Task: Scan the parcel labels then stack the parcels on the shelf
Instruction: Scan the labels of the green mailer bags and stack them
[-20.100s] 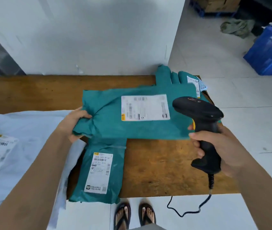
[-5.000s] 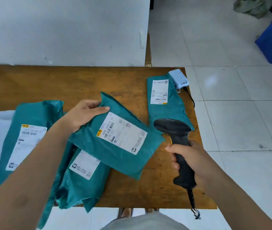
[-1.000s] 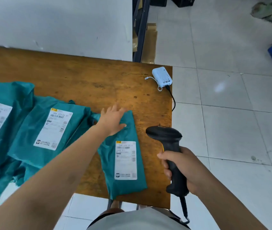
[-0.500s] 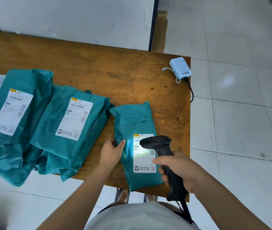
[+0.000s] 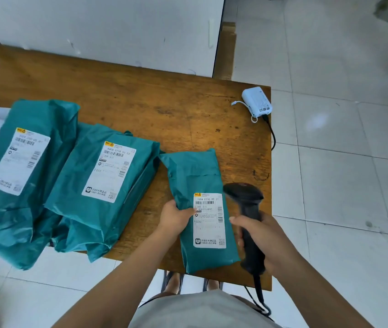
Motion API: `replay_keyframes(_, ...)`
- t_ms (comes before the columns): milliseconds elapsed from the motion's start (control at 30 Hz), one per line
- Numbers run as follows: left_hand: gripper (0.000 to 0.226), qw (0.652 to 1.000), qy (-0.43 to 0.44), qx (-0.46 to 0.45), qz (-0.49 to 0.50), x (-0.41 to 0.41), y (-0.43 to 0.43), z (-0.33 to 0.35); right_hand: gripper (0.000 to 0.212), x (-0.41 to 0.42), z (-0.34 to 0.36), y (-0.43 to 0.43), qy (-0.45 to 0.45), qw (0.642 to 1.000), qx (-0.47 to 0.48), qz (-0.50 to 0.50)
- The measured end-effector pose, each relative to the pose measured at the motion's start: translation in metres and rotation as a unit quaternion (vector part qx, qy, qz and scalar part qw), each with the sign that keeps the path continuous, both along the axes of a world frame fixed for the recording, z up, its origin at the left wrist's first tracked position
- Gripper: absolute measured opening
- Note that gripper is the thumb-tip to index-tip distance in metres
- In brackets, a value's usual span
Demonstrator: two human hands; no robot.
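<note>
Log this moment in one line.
left hand: grips small teal plastic parcel | right hand: grips black handheld scanner beside white label | parcel on wooden table

Teal parcels (image 5: 197,185), white labels (image 5: 209,220), black scanner (image 5: 247,209), brown table (image 5: 164,100).

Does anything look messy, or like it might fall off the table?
Yes. The left parcel and the middle parcel hang over the front edge of the table, crumpled ends drooping, so they might slide off. The small parcel lies flat, gripped by the left hand.
</note>
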State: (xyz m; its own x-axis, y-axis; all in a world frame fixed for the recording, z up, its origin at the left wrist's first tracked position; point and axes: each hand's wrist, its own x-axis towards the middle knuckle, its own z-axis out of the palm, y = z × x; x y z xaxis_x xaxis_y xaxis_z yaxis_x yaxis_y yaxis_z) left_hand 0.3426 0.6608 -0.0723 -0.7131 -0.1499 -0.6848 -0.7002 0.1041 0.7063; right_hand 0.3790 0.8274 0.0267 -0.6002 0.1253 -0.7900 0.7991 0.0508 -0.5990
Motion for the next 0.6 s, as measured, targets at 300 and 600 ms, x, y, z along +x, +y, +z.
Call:
replay_keyframes(300, 0.036, 0.986, 0.141, 0.022, -0.082, -0.008, -0.055, 0.077, 0.031, -0.026, -0.040, 0.019, 0.111, 0.986, 0.118, 0.034)
replay_keyframes(600, 0.041, 0.976, 0.195, -0.067, -0.067, -0.048, -0.189, 0.167, 0.062, -0.035, -0.092, 0.003, 0.127, 0.936, 0.265, 0.191)
